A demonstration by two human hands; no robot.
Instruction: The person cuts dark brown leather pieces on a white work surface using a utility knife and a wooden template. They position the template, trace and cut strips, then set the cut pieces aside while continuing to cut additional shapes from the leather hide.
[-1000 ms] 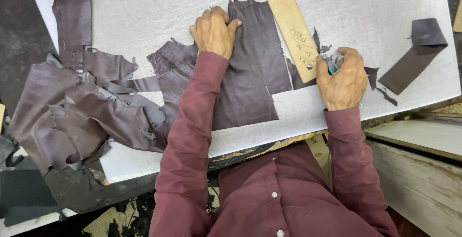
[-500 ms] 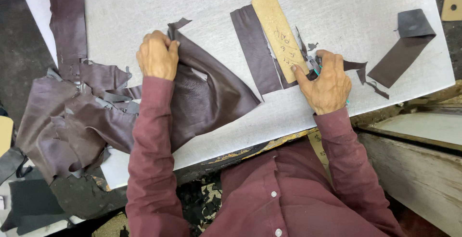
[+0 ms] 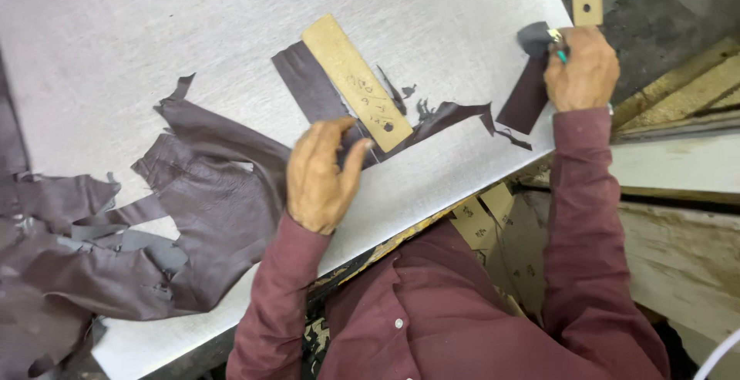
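Since 0.5 s ago: left hand (image 3: 322,173) has left the leather pile (image 3: 154,233) at the left table edge; now open, fingertips at the cut strip (image 3: 312,91) under the cardboard template (image 3: 357,82). Bare table (image 3: 193,33) above. Right hand (image 3: 582,68), shifted to the right edge, grips a small tool against a folded leather piece (image 3: 528,91).

— What moved since half a second ago?
— The left hand (image 3: 320,176) let go of the large purple leather piece (image 3: 208,210); its fingertips now touch the tan cardboard template strip (image 3: 356,83).
— And the other?
— The right hand (image 3: 582,68) left that strip; its fingers now rest on the small dark leather strip (image 3: 528,91).
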